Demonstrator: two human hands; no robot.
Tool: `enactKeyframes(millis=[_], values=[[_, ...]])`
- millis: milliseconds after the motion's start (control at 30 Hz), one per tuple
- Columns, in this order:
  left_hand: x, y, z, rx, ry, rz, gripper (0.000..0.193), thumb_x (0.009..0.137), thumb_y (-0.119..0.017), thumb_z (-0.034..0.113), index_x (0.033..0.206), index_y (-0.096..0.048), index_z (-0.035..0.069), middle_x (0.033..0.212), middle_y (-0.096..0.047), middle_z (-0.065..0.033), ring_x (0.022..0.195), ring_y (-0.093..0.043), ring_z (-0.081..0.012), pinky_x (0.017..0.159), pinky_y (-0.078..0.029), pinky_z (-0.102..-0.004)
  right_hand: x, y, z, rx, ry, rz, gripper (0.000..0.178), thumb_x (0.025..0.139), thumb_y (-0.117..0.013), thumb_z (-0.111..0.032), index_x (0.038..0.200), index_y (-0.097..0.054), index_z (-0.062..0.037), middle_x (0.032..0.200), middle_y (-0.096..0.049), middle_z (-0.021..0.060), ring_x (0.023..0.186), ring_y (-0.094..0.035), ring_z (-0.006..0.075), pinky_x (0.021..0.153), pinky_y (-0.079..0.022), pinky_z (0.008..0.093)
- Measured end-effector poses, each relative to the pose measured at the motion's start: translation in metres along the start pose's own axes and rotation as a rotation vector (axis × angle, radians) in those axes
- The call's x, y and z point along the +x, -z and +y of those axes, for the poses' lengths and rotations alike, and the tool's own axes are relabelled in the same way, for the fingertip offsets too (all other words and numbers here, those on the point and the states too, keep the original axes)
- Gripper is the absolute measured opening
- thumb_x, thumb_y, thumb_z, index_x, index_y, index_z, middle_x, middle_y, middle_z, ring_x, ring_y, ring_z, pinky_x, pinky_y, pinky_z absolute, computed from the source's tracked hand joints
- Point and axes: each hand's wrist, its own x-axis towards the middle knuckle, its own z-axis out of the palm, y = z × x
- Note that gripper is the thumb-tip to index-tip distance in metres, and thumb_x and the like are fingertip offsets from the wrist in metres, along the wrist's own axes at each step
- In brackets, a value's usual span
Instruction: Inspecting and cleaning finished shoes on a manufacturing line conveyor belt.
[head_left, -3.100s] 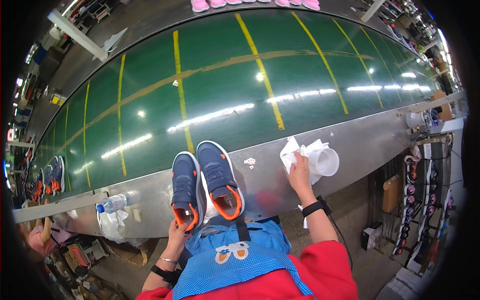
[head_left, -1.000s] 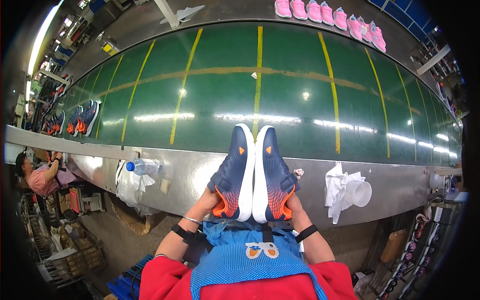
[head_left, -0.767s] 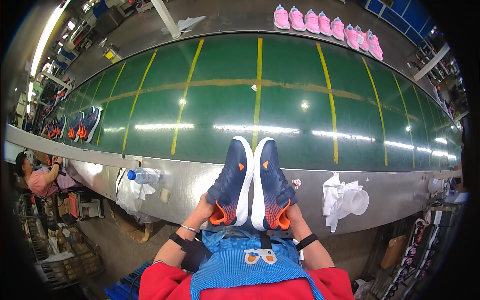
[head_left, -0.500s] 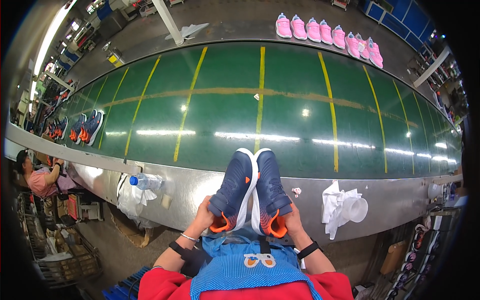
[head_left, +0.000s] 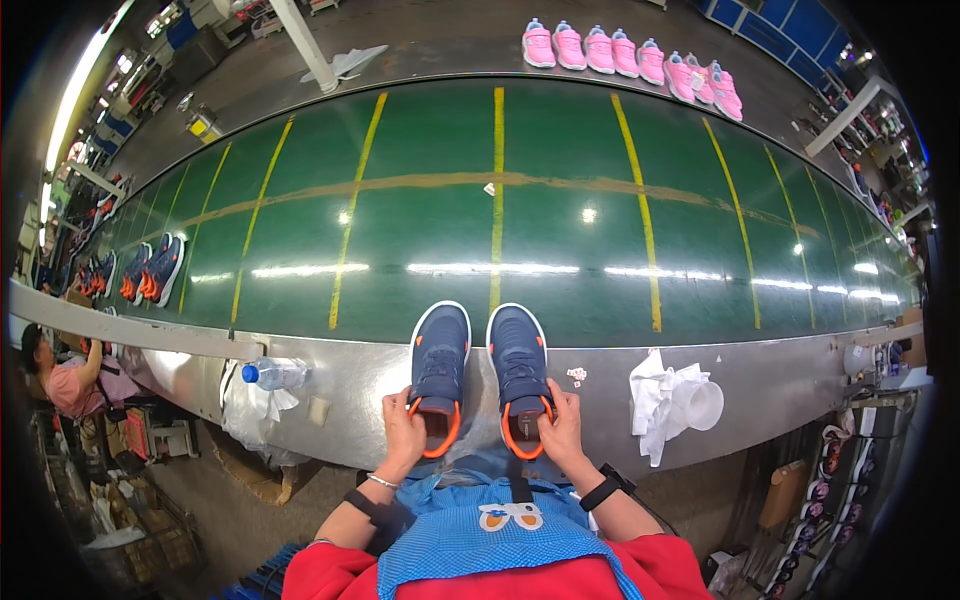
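Two navy sneakers with orange collars and white soles are in my hands, toes pointing away from me over the near metal ledge. My left hand (head_left: 403, 428) grips the left sneaker (head_left: 438, 360) by the outer side of its heel opening. Around the outer heel side of the right sneaker (head_left: 518, 355) closes my right hand (head_left: 562, 425). The shoes are a little apart, with their tops and open collars facing up. Their toes reach over the edge of the green belt. My fingers on the inner and under sides are partly hidden.
Past the metal ledge (head_left: 330, 385) runs a green belt (head_left: 420, 230) with yellow lines. A bottle (head_left: 275, 373) stands left; white cloths (head_left: 655, 405) and a plastic cup (head_left: 703, 403) lie right. Navy sneakers (head_left: 165, 270) sit far left, pink sneakers (head_left: 598, 50) beyond. A person (head_left: 75, 375) sits left.
The two sneakers have moved apart and turned from leaning sole to sole to lying with their tops up. Both hands still hold them. The whole view has shifted slightly.
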Motion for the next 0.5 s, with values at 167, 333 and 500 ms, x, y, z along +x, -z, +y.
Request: enactKeyframes(millis=[167, 333, 500], values=[[0.003, 0.026, 0.020, 0.305, -0.291, 0.068, 0.058, 0.063, -0.050, -0.008, 0.120, -0.051, 0.007, 0.095, -0.046, -0.0133, 0.084, -0.044, -0.0287, 0.078, -0.037, -0.0383, -0.003, 0.012, -0.018, -0.159, 0.305, 0.139, 0.053, 0.065, -0.051, 0.004, 0.117, -0.051, -0.0036, 0.096, -0.041, 0.0140, 0.087, -0.044, 0.0269, 0.078, -0.038, 0.0350], [0.001, 0.026, 0.023, 0.523, -0.476, -0.027, 0.052, 0.065, -0.054, -0.004, 0.116, -0.054, 0.008, 0.094, -0.048, -0.0089, 0.082, -0.044, -0.0265, 0.073, -0.036, -0.0374, -0.013, 0.003, -0.033, -0.347, 0.402, 0.132, 0.052, 0.060, -0.057, 0.000, 0.112, -0.053, -0.0043, 0.095, -0.043, 0.0140, 0.088, -0.044, 0.0294, 0.079, -0.035, 0.0391], [-0.007, 0.019, 0.015, 0.487, -0.528, 0.012, 0.054, 0.065, -0.056, -0.002, 0.118, -0.053, 0.006, 0.094, -0.048, -0.0092, 0.082, -0.044, -0.0272, 0.073, -0.035, -0.0379, -0.018, -0.004, -0.035, -0.371, 0.442, 0.084, 0.052, 0.061, -0.061, -0.004, 0.112, -0.054, -0.0051, 0.094, -0.045, 0.0127, 0.089, -0.044, 0.0278, 0.078, -0.035, 0.0394]])
